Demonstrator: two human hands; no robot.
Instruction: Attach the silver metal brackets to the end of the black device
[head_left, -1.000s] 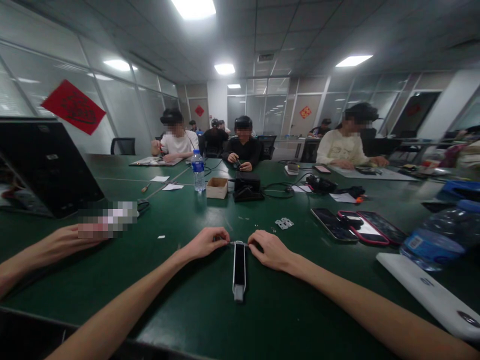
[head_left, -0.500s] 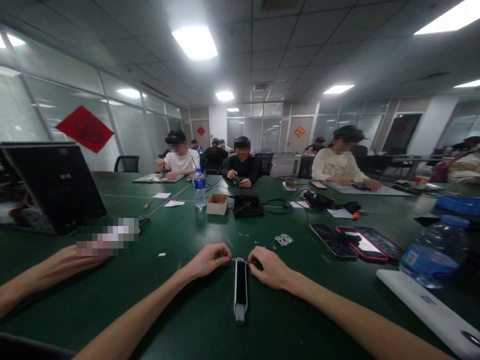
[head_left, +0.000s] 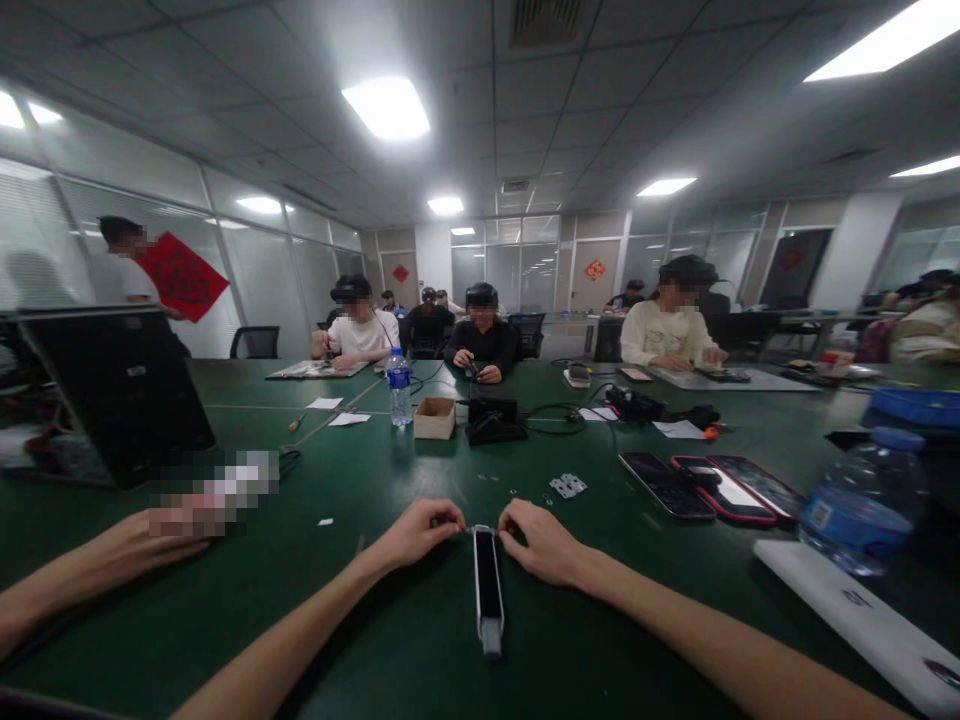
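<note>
A long, narrow device with a black face and pale edges (head_left: 488, 580) lies on the green table (head_left: 405, 640), its far end between my two hands. My left hand (head_left: 424, 530) pinches something too small to make out at the device's far left corner. On the right side of that same end, my right hand (head_left: 538, 540) has its thumb and forefinger pressed together; what they hold is hidden. Beyond my right hand are a flat grey metal piece (head_left: 568, 486) and small rings (head_left: 548, 501).
Phones (head_left: 666, 485), a water bottle (head_left: 862, 505) and a white device (head_left: 847, 610) lie at right. Ahead stand a small box (head_left: 435, 418), a black stand (head_left: 495, 420) and another bottle (head_left: 400, 388). Another person's hand (head_left: 180, 520) rests at left near a black computer case (head_left: 120, 390).
The view has shifted slightly. The device's near end now points a little more to the right. A person has appeared at the far left. My hands keep nearly the same pose.
</note>
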